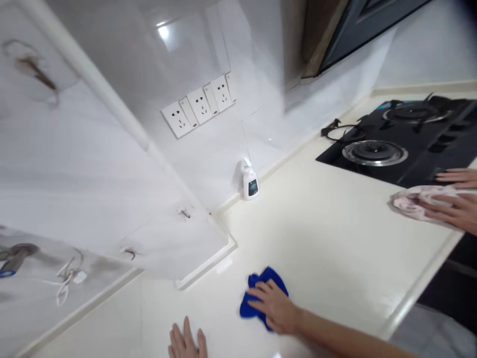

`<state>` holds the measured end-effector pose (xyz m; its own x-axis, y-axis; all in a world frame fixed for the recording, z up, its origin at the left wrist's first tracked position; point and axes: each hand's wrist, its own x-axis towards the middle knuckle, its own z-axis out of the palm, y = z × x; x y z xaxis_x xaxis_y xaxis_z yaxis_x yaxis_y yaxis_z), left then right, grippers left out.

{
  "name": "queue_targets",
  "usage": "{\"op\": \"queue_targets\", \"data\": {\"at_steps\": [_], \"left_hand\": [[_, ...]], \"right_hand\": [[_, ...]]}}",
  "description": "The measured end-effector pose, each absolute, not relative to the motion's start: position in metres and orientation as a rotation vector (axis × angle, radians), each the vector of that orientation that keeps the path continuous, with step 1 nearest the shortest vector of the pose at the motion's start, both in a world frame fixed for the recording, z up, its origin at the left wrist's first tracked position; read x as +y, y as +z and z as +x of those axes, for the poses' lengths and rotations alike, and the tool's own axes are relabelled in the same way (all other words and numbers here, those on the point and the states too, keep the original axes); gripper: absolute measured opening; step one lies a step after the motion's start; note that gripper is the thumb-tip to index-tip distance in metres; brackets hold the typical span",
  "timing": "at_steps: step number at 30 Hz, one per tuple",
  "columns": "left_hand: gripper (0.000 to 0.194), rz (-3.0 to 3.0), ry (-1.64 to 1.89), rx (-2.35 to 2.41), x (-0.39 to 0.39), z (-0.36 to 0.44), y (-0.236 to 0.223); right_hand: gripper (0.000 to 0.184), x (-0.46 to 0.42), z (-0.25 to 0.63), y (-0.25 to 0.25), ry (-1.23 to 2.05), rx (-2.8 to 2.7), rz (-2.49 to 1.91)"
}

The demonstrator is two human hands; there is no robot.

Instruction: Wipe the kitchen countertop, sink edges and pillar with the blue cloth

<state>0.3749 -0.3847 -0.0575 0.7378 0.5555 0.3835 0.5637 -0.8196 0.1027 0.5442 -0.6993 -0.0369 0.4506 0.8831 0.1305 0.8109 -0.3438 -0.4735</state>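
Observation:
My right hand (278, 308) presses down on a blue cloth (274, 279) against the pale countertop (320, 238). Its fingers lie over the cloth, and folds of blue stick out in front and at the sides. To the left, my left hand (185, 344) rests on the same countertop with its fingers apart and nothing in it. Only the front of that hand shows at the bottom edge of the view. Behind the cloth, against the wall, stands a white spray bottle (251, 184) with a dark label, apart from both hands.
At the right, another person's hands (456, 206) hold a pink-and-white cloth (412, 203) beside the black gas stove (413, 134). A loose pan support (345, 133) lies at the stove's corner. A tiled wall corner (208, 248) juts toward the counter. Wall sockets (201, 105) sit above.

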Motion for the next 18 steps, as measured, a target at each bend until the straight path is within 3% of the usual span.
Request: {"op": "queue_targets", "data": {"at_steps": [4,10,15,18], "left_hand": [[0.058,-2.962,-0.589,-0.906,-0.388,0.372,-0.054],[0.062,-3.127,-0.513,-0.980,-0.388,0.364,-0.047],[0.061,-3.339,-0.375,-1.085,-0.393,0.351,-0.043],[0.053,-3.457,-0.323,-1.008,-0.407,0.342,-0.043]], "right_hand": [[0.083,-0.711,0.502,-0.041,0.188,-1.574,-2.055],[0.096,-0.712,0.533,-0.032,0.045,-1.208,-2.439],[0.089,-0.632,0.493,-0.030,-0.149,-0.958,-2.594],[0.073,-0.585,0.465,-0.028,-0.148,-0.844,-2.526]]}}
